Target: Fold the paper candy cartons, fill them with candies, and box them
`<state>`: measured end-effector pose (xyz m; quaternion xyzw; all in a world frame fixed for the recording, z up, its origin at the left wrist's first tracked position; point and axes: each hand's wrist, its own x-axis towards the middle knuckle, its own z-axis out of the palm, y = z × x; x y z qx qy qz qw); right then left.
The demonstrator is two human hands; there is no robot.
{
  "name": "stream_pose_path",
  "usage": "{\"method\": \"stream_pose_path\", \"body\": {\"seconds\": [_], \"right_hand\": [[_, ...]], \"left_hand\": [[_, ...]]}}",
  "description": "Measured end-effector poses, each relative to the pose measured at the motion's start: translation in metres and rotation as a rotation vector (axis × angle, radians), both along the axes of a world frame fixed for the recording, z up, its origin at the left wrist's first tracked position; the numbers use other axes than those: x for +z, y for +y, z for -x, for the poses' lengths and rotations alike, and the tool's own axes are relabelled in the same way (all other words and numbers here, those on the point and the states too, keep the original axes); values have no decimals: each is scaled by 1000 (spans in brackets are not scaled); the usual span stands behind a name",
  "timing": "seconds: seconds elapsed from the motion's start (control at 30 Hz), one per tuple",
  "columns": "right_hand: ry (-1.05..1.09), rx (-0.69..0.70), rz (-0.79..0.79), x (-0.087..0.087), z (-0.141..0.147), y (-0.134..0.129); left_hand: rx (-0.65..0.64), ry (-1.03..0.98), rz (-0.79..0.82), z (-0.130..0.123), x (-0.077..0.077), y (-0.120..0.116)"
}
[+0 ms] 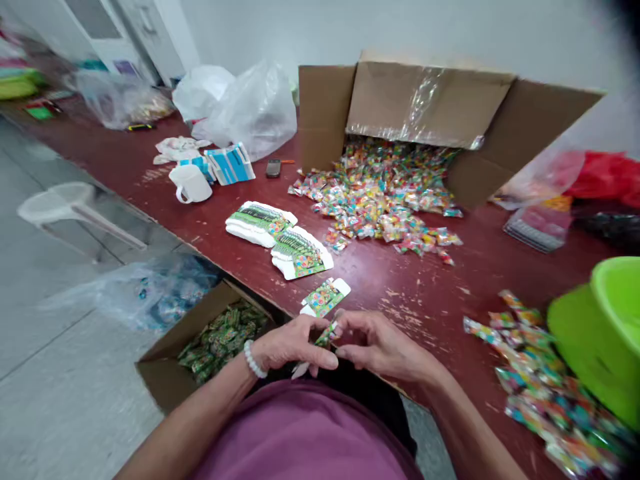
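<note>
Close to my body at the table's edge, my left hand [303, 343] grips a small green printed carton [327, 333], its white flap hanging below the fingers. My right hand [373, 343] is closed at the carton's other end, its fingertips pinching there; whether a candy is between them is hidden. Just beyond my hands lies a single flattened green carton [326, 297]. Farther off, two fanned stacks of flat cartons [303, 253] rest on the red table. A heap of wrapped candies [380, 200] spills from an opened cardboard box [430, 100].
More wrapped candies [545, 380] lie by a lime-green basin [590, 327] at right. Below the table's left edge, a box [165, 373] holds filled green packets [225, 340]. A white mug [191, 184], a phone [273, 168] and plastic bags [250, 107] stand farther back. A white stool [60, 200] is at left.
</note>
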<state>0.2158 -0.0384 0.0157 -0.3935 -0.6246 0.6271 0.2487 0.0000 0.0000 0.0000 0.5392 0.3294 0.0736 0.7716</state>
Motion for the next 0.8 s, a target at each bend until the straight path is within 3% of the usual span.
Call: {"method": "stream_pose_path", "body": {"seconds": [0.13, 0.27, 0.33, 0.47, 0.5, 0.67, 0.8], "right_hand": [[-123, 65, -137, 16, -5, 6], [-145, 104, -198, 15, -2, 7], [-114, -22, -203, 8, 2, 7], [-158, -550, -339, -9, 14, 8], [-152, -622, -343, -13, 17, 8], [-5, -630, -82, -17, 21, 11], [-8, -683, -99, -17, 18, 11]], "left_hand": [[-45, 66, -98, -3, 4, 2], [13, 83, -133, -6, 4, -1], [77, 106, -115, -8, 6, -2], [328, 77, -9, -18, 12, -6], [385, 45, 5, -21, 13, -8], [510, -28, -152, -29, 9, -10], [605, -46, -234, -22, 3, -11]]}}
